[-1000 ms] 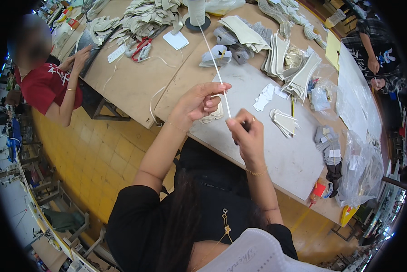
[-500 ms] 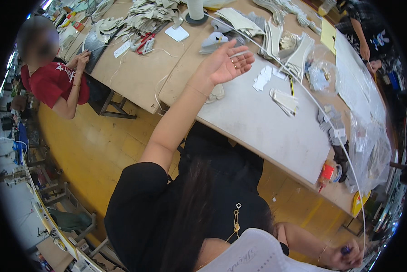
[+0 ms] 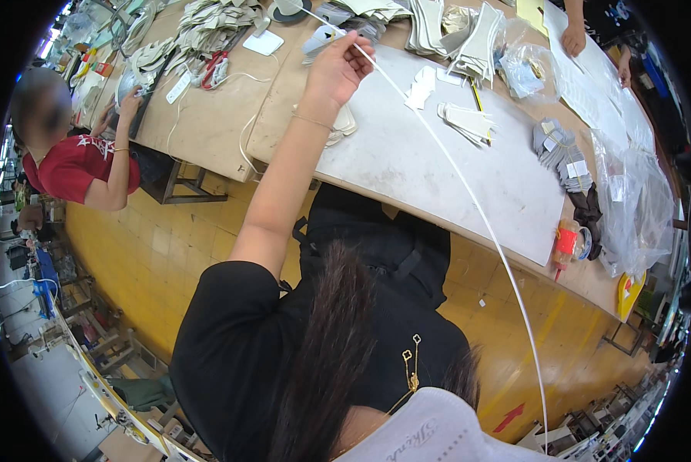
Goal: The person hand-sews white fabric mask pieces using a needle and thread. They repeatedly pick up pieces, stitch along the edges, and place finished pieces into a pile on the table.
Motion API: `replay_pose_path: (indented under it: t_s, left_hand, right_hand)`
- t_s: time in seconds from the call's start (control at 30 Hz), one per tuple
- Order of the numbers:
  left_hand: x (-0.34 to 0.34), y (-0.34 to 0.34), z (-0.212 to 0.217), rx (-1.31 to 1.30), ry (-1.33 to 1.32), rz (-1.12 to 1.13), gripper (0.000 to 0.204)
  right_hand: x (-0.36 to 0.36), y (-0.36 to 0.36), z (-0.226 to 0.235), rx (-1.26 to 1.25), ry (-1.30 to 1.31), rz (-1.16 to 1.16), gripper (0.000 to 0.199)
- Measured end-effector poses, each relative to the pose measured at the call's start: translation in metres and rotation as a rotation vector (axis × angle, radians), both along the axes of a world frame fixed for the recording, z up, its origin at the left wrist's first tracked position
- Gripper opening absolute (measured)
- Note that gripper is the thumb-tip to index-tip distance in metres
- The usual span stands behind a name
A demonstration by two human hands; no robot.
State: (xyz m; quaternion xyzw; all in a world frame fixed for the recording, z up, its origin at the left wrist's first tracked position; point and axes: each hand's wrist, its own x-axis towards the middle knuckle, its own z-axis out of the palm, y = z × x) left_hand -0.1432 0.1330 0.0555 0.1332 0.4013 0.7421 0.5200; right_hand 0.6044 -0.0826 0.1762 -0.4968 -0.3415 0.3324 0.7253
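A long white cord (image 3: pixel 468 185) runs from the spool (image 3: pixel 290 11) at the top edge, past my left hand (image 3: pixel 341 71), and down to the lower edge at the right. My left arm reaches out over the table, and the curled fingers close around the cord near the fingertips. The right hand is out of view. Just below my left hand lies a small stack of pale cut pieces (image 3: pixel 343 127). To its right are white paper slips (image 3: pixel 421 87), a fan of cream strips (image 3: pixel 467 120) and a yellow pencil (image 3: pixel 477 98).
Piles of cut pieces (image 3: pixel 214 31) and red-handled cutters (image 3: pixel 215 69) lie at the far left. Bundled grey pieces (image 3: pixel 561 154), a plastic bag (image 3: pixel 630 204) and a red-labelled bottle (image 3: pixel 566 245) line the right side. A person in red (image 3: pixel 83 165) works at the left; another's hand (image 3: pixel 573 38) shows far right.
My left hand has gone from spread fingers to curled ones at the cord, shifting slightly left and up. The right hand, seen low at the right holding the cord, has left the view.
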Motion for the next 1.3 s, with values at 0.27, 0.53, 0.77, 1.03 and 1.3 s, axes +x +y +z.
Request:
replay_pose_path:
  t_s: [0.27,0.53,0.77,1.03,1.3]
  left_hand:
    - [0.173,-0.05,0.015,0.109,0.516,-0.384,0.03]
    - [0.329,-0.084,0.037,0.689,1.318,-0.547,0.039]
    - [0.351,-0.113,0.04,0.797,1.288,-0.472,0.035]
    - [0.337,-0.136,0.021,0.768,1.324,-0.529,0.035]
    - [0.337,-0.138,-0.001,0.746,1.298,-0.831,0.043]
  right_hand:
    - [0.077,-0.087,-0.105,-0.925,-0.417,-0.189,0.029]
    - [0.108,-0.115,-0.122,-1.607,-0.669,0.042,0.034]
    - [-0.135,0.134,-0.057,-0.59,-1.038,0.702,0.03]
    - [-0.444,0.245,-0.037,-0.774,-0.639,1.56,0.047]
    - [-0.38,0.234,0.009,-0.491,-0.354,1.436,0.03]
